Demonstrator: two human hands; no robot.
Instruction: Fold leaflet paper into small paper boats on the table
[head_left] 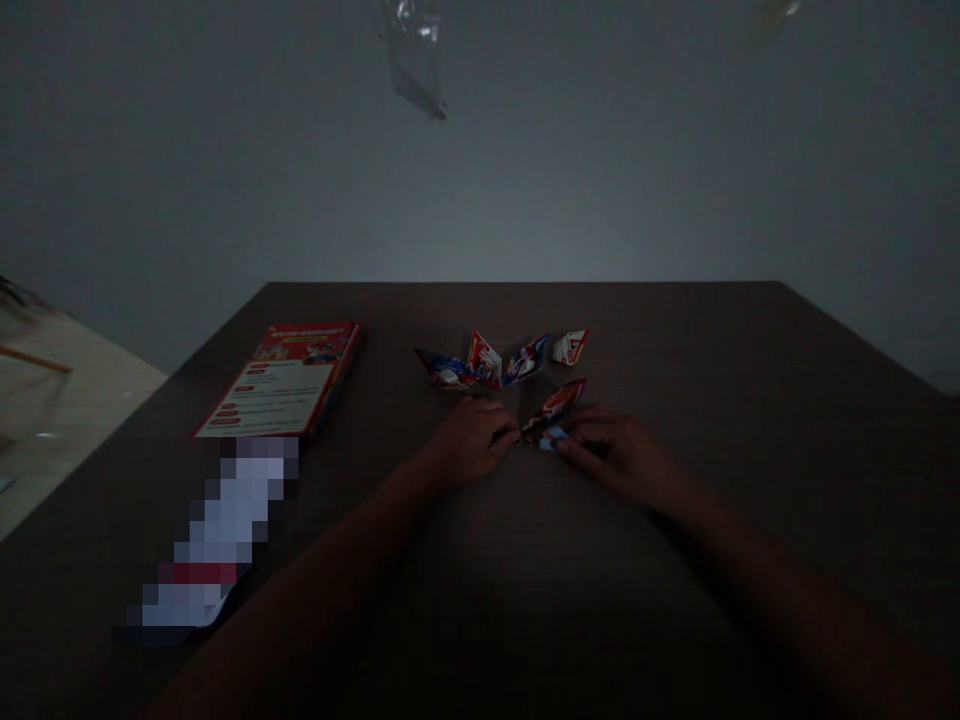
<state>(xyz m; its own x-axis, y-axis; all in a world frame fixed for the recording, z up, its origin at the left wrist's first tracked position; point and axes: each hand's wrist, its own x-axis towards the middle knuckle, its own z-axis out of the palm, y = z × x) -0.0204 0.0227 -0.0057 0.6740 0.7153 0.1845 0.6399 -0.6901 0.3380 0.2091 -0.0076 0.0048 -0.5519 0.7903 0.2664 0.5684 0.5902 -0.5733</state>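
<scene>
A small piece of folded, colourfully printed paper (556, 402) is between my two hands near the middle of the dark table. My left hand (474, 438) has its fingers closed at the paper's left end. From the right, my right hand (616, 448) pinches its lower right edge, where a pale blue part shows. Just beyond my hands stand several similar folded papers: a blue one (448, 374), a red and white one (486, 362), a dark blue one (526, 361), and a whitish one with red edges (571, 347).
A stack of red and white printed sheets or booklets (281, 385) lies at the left of the table (675, 340). Nearer me is a pixelated pale item (225, 525). Behind the table rises a grey wall (600, 150), with a clear plastic bag (416, 60) high up.
</scene>
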